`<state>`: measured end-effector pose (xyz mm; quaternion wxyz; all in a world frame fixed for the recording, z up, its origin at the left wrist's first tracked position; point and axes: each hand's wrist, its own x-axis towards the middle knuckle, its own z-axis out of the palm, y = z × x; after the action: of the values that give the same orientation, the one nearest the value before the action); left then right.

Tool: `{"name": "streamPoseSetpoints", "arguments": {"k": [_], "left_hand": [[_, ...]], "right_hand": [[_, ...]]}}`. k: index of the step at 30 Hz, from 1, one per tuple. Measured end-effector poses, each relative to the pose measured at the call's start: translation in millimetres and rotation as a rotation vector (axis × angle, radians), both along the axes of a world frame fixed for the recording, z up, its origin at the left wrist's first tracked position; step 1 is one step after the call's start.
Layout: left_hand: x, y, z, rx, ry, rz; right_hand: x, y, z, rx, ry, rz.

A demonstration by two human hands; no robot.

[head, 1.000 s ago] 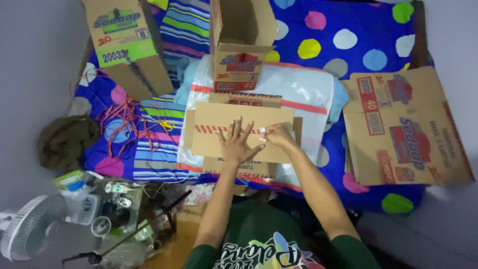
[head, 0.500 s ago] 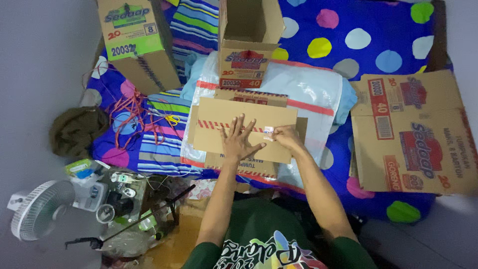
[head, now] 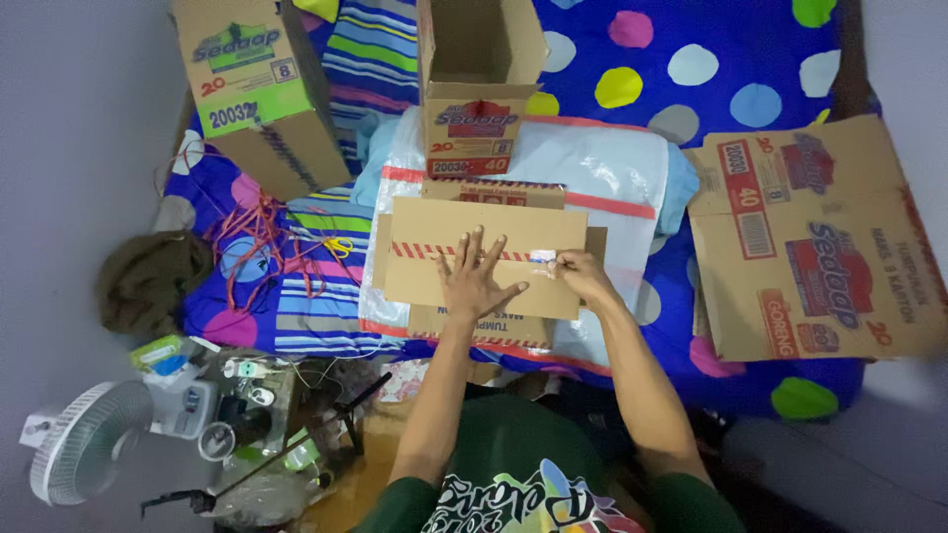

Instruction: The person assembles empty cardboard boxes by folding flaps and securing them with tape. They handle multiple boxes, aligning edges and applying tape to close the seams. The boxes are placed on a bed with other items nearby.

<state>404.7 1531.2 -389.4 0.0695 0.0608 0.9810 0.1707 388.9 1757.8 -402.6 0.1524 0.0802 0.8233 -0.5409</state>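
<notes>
Hands unmoved, fingers (head: pixel 481 259) flat (splayed) on box (head: pixel 434 259)

hands (head: pixel 481 281) on box (head: pixel 434 259), fan (head: pixel 84 453) left

Brown taped carton (head: pixel 464 259) centre; open box (head: pixel 481 74) behind; flattened carton (head: pixel 810 237) right.

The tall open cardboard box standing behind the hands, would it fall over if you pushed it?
Probably: the tall open brown cardboard box stands upright on soft bedding and looks empty, so likely light and tippy. Its walls look fairly stiff, so it should tip whole rather than fold.
</notes>
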Motion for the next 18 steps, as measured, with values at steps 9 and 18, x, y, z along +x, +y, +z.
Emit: {"name": "streamPoseSetpoints", "arguments": {"k": [9, 18], "left_hand": [[10, 11, 2, 0.020, 0.036, -0.017], [32, 38, 1, -0.019, 0.116, -0.036]], "right_hand": [[26, 54, 10, 0.170, -0.007, -0.044], [54, 126, 14, 0.169, -0.031, -0.062]]}}
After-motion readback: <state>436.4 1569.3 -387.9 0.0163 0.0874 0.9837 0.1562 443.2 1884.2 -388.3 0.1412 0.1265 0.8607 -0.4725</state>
